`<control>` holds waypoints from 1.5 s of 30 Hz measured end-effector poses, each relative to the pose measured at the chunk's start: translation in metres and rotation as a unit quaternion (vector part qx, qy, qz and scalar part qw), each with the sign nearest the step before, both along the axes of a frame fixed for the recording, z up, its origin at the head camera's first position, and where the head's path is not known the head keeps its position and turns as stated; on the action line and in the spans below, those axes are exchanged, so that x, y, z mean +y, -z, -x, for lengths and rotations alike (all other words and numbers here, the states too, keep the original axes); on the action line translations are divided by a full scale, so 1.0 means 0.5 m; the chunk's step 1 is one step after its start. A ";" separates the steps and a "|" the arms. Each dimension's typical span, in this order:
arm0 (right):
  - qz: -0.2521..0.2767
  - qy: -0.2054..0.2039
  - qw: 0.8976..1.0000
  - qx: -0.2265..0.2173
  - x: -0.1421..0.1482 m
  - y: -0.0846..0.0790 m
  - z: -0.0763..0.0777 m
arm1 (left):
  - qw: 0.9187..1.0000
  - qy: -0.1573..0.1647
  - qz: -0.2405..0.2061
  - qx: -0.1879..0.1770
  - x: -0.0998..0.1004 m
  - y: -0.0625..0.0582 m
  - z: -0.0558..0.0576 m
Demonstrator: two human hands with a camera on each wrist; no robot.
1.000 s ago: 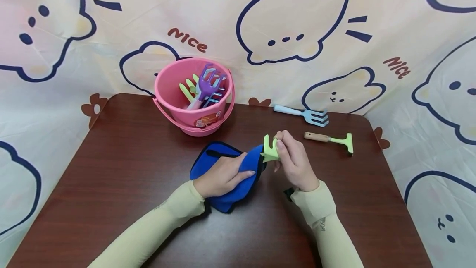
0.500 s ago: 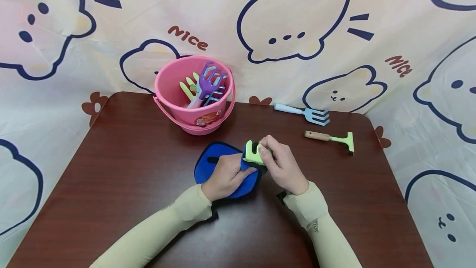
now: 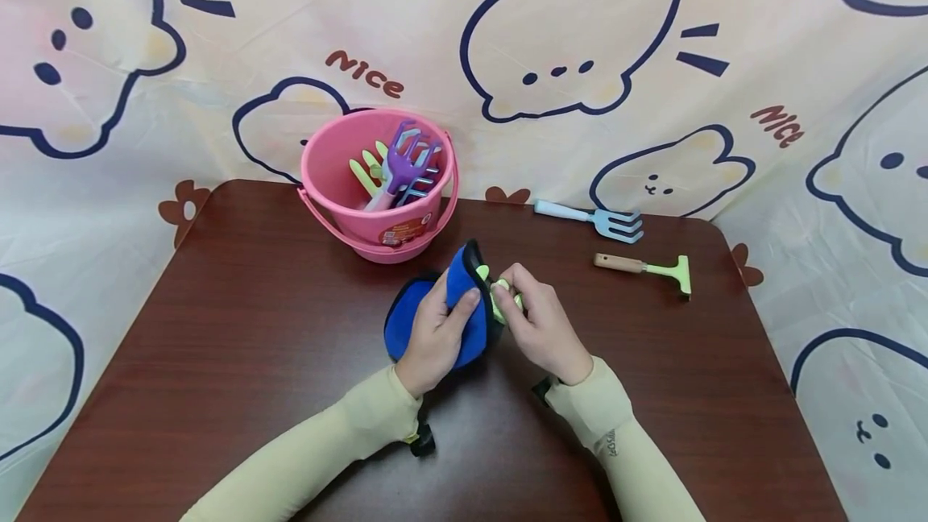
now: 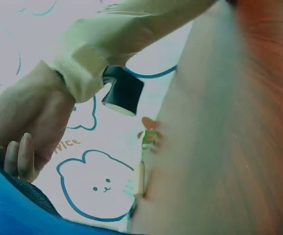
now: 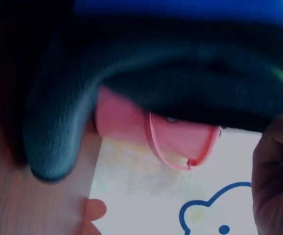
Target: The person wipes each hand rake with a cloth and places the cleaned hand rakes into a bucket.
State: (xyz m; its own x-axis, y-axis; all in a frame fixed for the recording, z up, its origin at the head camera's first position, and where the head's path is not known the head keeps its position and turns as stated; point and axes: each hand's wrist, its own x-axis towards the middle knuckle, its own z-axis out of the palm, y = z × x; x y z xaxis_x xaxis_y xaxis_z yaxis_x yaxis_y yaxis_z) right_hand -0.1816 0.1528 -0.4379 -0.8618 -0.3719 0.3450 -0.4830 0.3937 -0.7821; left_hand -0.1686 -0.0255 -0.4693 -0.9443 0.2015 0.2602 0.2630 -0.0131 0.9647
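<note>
In the head view, my left hand [image 3: 429,345] grips a blue cloth pouch [image 3: 409,317] with black edging, its thumb lying over the front near the opening. My right hand [image 3: 548,327] pinches a light green pronged tool [image 3: 501,287] at the pouch's mouth. One green tip shows just inside the black rim; the rest of the tool is hidden by the fingers and cloth. Seen from the left wrist, the pouch [image 4: 14,205] is large at the lower left, beside the right hand [image 4: 29,122]. The pouch's dark rim [image 5: 180,68] fills the upper right wrist view.
A pink bucket [image 3: 326,176] holding purple, green and blue tools stands at the back left of the brown table [image 3: 239,304]. At the back right lie a light blue hand fork [image 3: 616,225] and a green T-headed tool with a wooden handle [image 3: 621,264]. A printed curtain hangs behind.
The green tool has moved left and into the pouch's mouth, so less of it shows. My left hand has turned the pouch's opening more upright. My right hand has shifted slightly left.
</note>
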 end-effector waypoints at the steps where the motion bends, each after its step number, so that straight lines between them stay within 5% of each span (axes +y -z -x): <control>1: -0.002 -0.001 1.000 -0.004 -0.001 0.001 0.000 | 1.000 -0.003 -0.005 -0.021 0.000 -0.003 0.001; 12: -0.046 -0.034 0.998 -0.005 0.001 -0.005 -0.002 | 0.985 0.026 -0.085 -0.145 -0.010 -0.032 0.009; 19: -0.123 -0.088 0.989 0.003 0.001 -0.011 -0.007 | 0.980 0.039 -0.061 -0.187 -0.026 -0.039 0.031; 23: -0.108 -0.073 0.991 0.017 0.006 -0.011 -0.005 | 0.986 0.056 -0.025 -0.157 -0.032 -0.035 0.038; 27: -0.075 -0.027 0.997 0.018 0.014 -0.009 -0.001 | 0.993 0.071 0.056 -0.070 -0.033 -0.026 0.042; 31: -0.052 0.002 0.999 0.013 0.016 -0.009 0.001 | 0.990 0.066 0.124 0.025 -0.032 -0.017 0.043; 34: -0.028 0.010 1.000 0.004 0.015 -0.007 0.002 | 0.988 0.050 0.139 0.051 -0.031 -0.011 0.043; 41: -0.016 -0.024 0.999 -0.020 0.038 -0.014 0.014 | 0.999 -0.001 0.029 -0.015 -0.041 -0.013 0.047; 45: -0.066 -0.065 0.996 0.010 0.054 -0.004 0.026 | 0.994 -0.006 -0.074 -0.077 -0.045 -0.021 0.047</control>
